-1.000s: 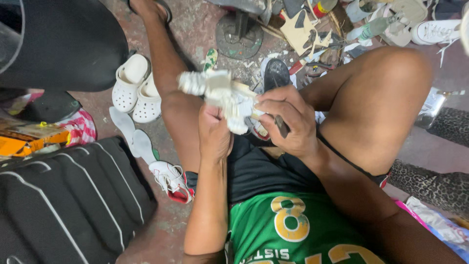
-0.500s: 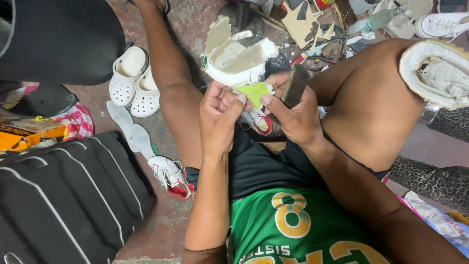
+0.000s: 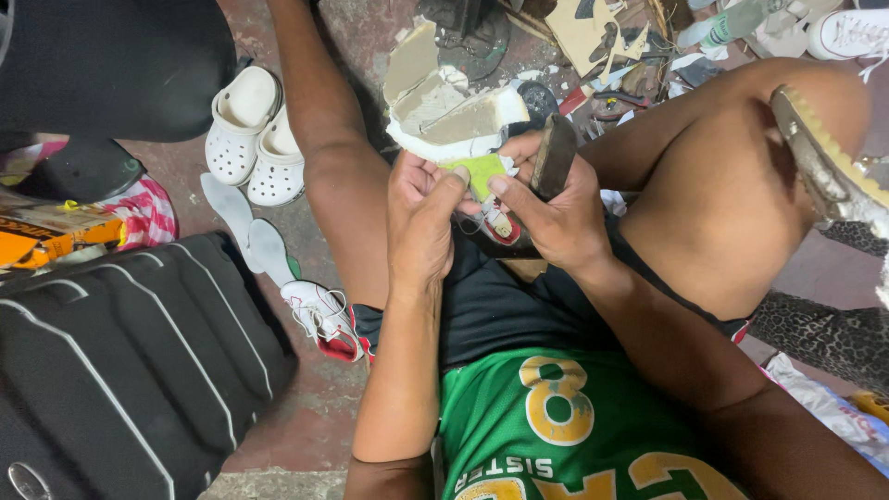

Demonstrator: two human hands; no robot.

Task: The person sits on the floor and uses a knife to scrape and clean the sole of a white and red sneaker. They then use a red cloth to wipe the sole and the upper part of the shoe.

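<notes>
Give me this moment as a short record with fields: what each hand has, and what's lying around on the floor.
Left hand: grips a white shoe turned sole-up, fingers on its yellow-green part.
Right hand: holds a dark flat tool beside the shoe.
Posture: seated, knees apart, green jersey.
Floor, left: pair of white clogs, two white insoles, black suitcase.
Floor, top: scraps and other shoes, details unclear.

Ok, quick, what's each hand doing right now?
Left hand: closed, pinching the white shoe's green edge.
Right hand: closed around a dark tool.
</notes>
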